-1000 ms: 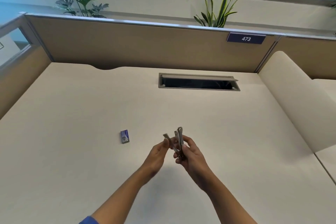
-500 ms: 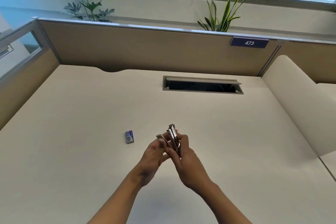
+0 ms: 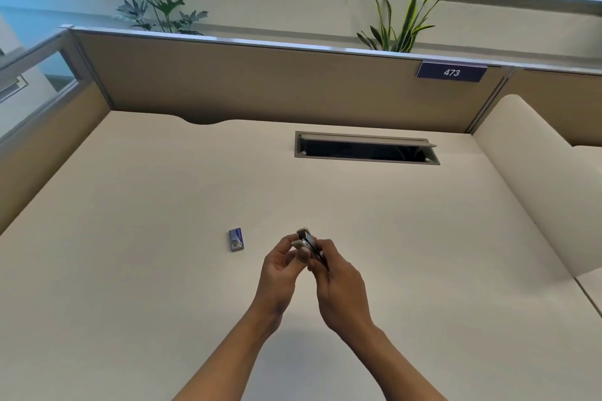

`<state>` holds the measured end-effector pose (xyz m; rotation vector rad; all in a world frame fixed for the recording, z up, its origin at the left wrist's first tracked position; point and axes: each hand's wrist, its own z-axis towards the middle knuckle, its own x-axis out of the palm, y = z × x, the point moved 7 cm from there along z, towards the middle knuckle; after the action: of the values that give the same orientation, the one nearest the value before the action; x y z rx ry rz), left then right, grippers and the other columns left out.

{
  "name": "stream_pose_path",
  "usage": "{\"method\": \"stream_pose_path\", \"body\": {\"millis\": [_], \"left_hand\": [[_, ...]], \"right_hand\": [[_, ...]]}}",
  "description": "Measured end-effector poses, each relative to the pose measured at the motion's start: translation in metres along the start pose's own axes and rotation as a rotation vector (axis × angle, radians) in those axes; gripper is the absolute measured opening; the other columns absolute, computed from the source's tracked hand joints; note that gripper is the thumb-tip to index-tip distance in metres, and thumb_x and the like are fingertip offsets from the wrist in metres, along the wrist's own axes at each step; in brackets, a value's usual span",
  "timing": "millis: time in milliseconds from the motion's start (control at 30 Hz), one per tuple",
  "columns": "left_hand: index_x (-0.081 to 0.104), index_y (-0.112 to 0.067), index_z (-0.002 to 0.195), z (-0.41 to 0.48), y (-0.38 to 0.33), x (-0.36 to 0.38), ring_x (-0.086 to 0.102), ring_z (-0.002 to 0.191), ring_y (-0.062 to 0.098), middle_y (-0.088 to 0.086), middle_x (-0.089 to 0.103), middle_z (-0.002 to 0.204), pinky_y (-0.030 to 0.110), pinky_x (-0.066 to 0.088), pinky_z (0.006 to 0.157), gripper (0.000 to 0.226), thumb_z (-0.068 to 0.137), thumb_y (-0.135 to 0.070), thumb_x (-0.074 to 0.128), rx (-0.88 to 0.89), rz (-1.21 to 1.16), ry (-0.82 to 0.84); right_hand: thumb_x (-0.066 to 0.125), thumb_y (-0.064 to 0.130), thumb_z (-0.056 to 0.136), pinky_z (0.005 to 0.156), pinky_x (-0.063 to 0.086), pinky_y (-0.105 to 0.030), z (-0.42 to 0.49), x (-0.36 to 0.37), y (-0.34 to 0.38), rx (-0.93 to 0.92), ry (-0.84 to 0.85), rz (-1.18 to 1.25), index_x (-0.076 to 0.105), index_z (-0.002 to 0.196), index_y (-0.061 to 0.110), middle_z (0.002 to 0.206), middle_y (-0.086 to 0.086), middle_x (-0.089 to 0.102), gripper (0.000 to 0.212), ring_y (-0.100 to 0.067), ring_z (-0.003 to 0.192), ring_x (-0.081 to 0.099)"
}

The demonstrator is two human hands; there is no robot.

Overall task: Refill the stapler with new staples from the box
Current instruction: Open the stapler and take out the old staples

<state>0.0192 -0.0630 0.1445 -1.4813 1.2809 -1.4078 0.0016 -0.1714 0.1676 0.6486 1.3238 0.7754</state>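
Observation:
A small metal stapler (image 3: 307, 240) is held up above the desk between both hands, its two arms nearly folded together. My right hand (image 3: 338, 283) grips its lower body from the right. My left hand (image 3: 280, 270) pinches its top arm from the left with thumb and fingers. Much of the stapler is hidden by my fingers. The small blue staple box (image 3: 236, 239) lies flat on the cream desk (image 3: 130, 238), a short way left of my hands, closed as far as I can tell.
An open cable slot (image 3: 366, 148) is set into the desk at the back. Tan partition walls (image 3: 260, 85) enclose the desk at the back and left. A raised cream divider (image 3: 527, 179) runs along the right side. Plants stand behind the partition.
The stapler's arms were spread apart in a V one second ago; they have now come nearly together. My hands have closed in on it.

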Motion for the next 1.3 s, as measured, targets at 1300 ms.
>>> {"method": "stream_pose_path", "body": {"millis": [1300], "left_hand": [[0.069,-0.048,0.090,0.026,0.017,-0.017,0.053,0.107,-0.011,-0.012,0.046,0.116,0.005,0.044,0.074,0.010,0.082,-0.044,0.063,-0.085,0.121,-0.139]], "right_hand": [[0.037,0.024,0.104,0.058,0.039,-0.009,0.028,0.032,-0.029,0.168,0.172,0.125,0.053,0.100,0.032,0.074,0.023,0.058,0.019,0.007,0.071,0.055]]}}
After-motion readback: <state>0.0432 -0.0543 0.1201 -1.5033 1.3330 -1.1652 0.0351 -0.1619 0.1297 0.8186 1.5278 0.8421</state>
